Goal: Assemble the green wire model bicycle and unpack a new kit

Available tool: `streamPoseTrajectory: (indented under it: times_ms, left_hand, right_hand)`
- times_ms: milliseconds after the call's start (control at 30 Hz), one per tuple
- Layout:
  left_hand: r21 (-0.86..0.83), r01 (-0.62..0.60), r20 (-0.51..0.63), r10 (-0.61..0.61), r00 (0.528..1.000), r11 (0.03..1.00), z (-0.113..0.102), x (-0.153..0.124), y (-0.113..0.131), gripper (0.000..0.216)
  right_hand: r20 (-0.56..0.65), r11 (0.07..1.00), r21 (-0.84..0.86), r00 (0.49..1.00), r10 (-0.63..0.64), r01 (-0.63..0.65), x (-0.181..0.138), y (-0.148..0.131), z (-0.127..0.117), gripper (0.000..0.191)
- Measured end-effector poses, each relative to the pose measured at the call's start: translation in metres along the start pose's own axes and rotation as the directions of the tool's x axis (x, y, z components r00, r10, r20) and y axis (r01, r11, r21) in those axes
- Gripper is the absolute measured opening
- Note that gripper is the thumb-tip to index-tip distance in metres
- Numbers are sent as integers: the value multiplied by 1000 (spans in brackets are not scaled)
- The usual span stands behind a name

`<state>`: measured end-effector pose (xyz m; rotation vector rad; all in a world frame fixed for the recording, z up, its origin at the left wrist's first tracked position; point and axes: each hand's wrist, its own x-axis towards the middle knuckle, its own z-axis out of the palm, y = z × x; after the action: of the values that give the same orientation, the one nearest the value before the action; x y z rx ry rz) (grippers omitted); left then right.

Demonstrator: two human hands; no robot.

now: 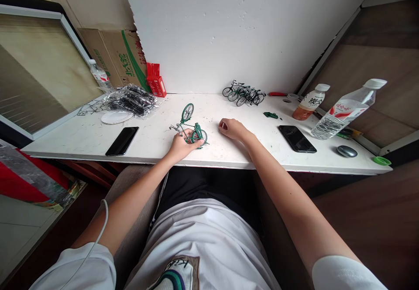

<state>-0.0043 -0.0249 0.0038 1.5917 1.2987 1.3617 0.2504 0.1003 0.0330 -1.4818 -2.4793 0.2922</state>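
A green model bicycle [197,131] with dark spoked wheels is gripped in my left hand [182,147], near the table's front edge. It is tilted, with one wheel raised and the grey handlebar to the left. My right hand [231,128] rests to the right of it, apart from the bicycle. Its fingers are curled together; whether a small part is between them I cannot make out. Farther back stands a cluster of several finished-looking model bicycles [244,93]. Small green plastic pieces [271,114] lie at the right.
On the white table [209,107] lie a phone [122,141] at left and another phone [297,139] at right. Bagged black parts [134,100] sit back left. A tea bottle [310,102], water bottle [348,111], mouse [347,151] and green ring [381,161] stand right.
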Motion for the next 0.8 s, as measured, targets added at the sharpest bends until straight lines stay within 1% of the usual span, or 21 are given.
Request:
streamPoseTrajectory:
  times_ms: [433,800]
  left_hand:
    - [23,-8,2,8,1000,1000,1,-2,5,37]
    - [46,-24,-1,24,1000,999,1,-1,1,38]
  right_hand:
    - [6,1000,26,1000,3,-4,-3,-2,-3,20]
    - [4,1000,20,1000,7,-7,-2,-3,-3,19]
